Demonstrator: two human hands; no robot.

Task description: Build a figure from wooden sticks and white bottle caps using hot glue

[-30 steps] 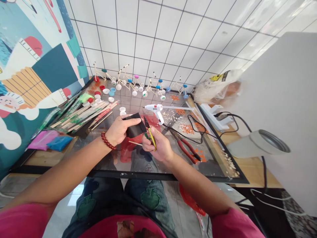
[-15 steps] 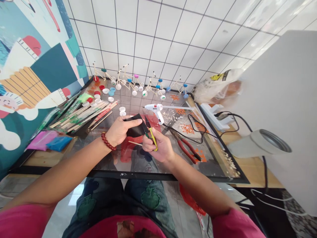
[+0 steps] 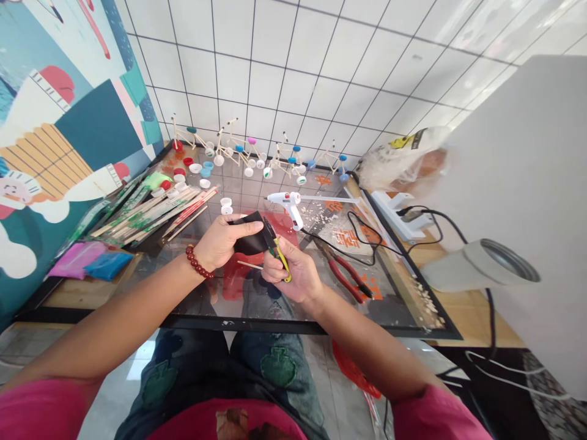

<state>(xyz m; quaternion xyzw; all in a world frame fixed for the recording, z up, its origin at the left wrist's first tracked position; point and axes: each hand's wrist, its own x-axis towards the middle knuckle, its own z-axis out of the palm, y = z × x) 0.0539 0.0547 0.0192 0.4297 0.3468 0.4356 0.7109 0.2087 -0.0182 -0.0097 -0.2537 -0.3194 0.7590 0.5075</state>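
Observation:
My left hand [image 3: 222, 241] pinches a black sheet of soft material [image 3: 250, 238] above the glass table [image 3: 257, 299]. My right hand [image 3: 293, 272] grips small yellow-handled scissors [image 3: 276, 247], whose blades meet the sheet's right edge. A thin wooden stick [image 3: 250, 264] lies on the glass just below both hands. A red bead bracelet sits on my left wrist.
A white glue gun [image 3: 287, 201] with its black cord stands behind the hands. Red-handled pliers [image 3: 343, 272] lie to the right. Chopstick packs [image 3: 156, 211], bottle caps [image 3: 197, 171] and stick-and-cap bicycle models [image 3: 257, 156] fill the back left. A power strip [image 3: 398, 220] and grey lamp [image 3: 477, 266] are at right.
The scissor blades have closed in on the black sheet's edge, and my left hand has tilted the sheet slightly. Both hands stay in the same place.

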